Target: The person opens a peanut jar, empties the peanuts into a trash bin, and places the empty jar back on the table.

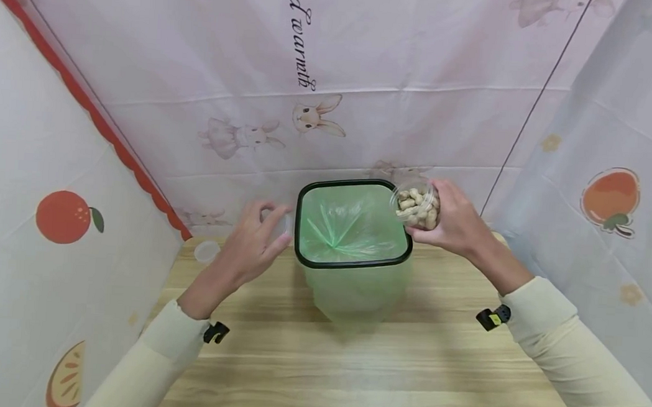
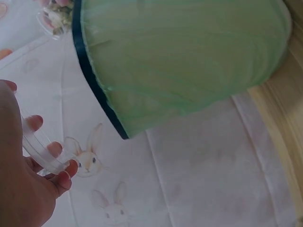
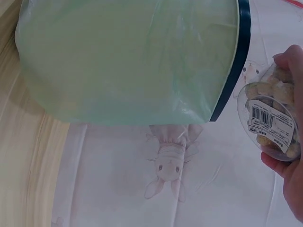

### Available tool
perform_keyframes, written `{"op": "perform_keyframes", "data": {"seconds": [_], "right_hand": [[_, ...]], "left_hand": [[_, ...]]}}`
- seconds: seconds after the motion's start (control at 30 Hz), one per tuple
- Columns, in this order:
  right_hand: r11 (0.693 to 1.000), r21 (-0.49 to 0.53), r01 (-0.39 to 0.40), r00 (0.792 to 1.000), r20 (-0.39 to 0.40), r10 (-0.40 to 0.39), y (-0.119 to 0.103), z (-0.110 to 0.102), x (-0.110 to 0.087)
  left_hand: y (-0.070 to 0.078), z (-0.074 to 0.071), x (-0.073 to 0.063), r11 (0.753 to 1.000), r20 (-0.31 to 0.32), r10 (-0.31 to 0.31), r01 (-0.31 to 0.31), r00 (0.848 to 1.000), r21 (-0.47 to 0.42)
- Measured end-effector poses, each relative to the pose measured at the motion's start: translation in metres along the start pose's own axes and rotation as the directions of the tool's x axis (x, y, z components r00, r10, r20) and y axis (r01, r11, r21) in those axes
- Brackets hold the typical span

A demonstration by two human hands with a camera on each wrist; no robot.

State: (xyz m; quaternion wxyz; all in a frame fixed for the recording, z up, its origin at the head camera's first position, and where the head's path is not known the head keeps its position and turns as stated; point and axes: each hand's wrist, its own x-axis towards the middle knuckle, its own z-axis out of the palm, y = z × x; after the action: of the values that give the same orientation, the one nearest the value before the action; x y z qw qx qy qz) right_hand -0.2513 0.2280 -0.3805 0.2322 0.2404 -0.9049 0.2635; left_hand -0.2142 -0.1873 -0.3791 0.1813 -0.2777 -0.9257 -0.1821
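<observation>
In the head view my right hand [image 1: 454, 220] grips a clear plastic jar of peanuts [image 1: 420, 208], tilted at the bin's right rim. The label with a barcode [image 3: 271, 124] shows on the jar's base in the right wrist view. My left hand [image 1: 253, 242] is left of the bin, holding a clear round plastic lid [image 2: 45, 151] by its edge between thumb and fingers. Between the hands stands a bin [image 1: 350, 266] with a black rim, lined with a pale green bag [image 1: 330, 222]. Inside the bag I see folds and no peanuts.
A small clear round piece of plastic [image 1: 206, 251] lies on the wooden table [image 1: 360, 380] at the left back. Printed cloth [image 1: 240, 49] hangs close behind the bin and along both sides.
</observation>
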Motion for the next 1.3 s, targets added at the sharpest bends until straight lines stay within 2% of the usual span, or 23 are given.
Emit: {"op": "perform_keyframes", "data": {"seconds": [0.13,0.4,0.53,0.73,0.97,1.17,1.3], "right_hand": [[1.0,-0.004,0.004,1.0,-0.002,-0.004,0.004,0.001,-0.001],[1.0,-0.017,-0.014,1.0,0.008,0.014,0.006,0.004,-0.004],[1.0,-0.024,-0.02,1.0,0.013,0.02,0.005,0.004,-0.004],[0.999,-0.031,-0.02,1.0,0.017,0.02,0.006,0.005,-0.005],[0.999,-0.032,-0.014,1.0,0.021,0.015,0.006,0.007,-0.006],[0.999,-0.033,-0.02,0.999,0.028,0.021,0.006,0.007,-0.007],[0.999,-0.035,-0.028,0.999,0.036,0.03,0.007,0.007,-0.007]], "left_hand": [[-0.013,0.004,-0.016,0.999,0.015,-0.013,0.013,1.0,0.039],[-0.036,0.011,-0.044,0.991,0.023,0.015,-0.018,1.0,0.133],[-0.047,0.018,-0.059,0.985,0.045,-0.001,-0.006,0.999,0.17],[-0.058,0.035,-0.081,0.981,0.099,-0.031,0.011,0.995,0.193],[-0.066,0.057,-0.108,0.984,0.183,-0.071,0.038,0.981,0.175],[-0.077,0.075,-0.129,0.982,0.205,-0.105,0.069,0.973,0.174],[-0.083,0.086,-0.142,0.979,0.217,-0.102,0.059,0.971,0.193]]}}
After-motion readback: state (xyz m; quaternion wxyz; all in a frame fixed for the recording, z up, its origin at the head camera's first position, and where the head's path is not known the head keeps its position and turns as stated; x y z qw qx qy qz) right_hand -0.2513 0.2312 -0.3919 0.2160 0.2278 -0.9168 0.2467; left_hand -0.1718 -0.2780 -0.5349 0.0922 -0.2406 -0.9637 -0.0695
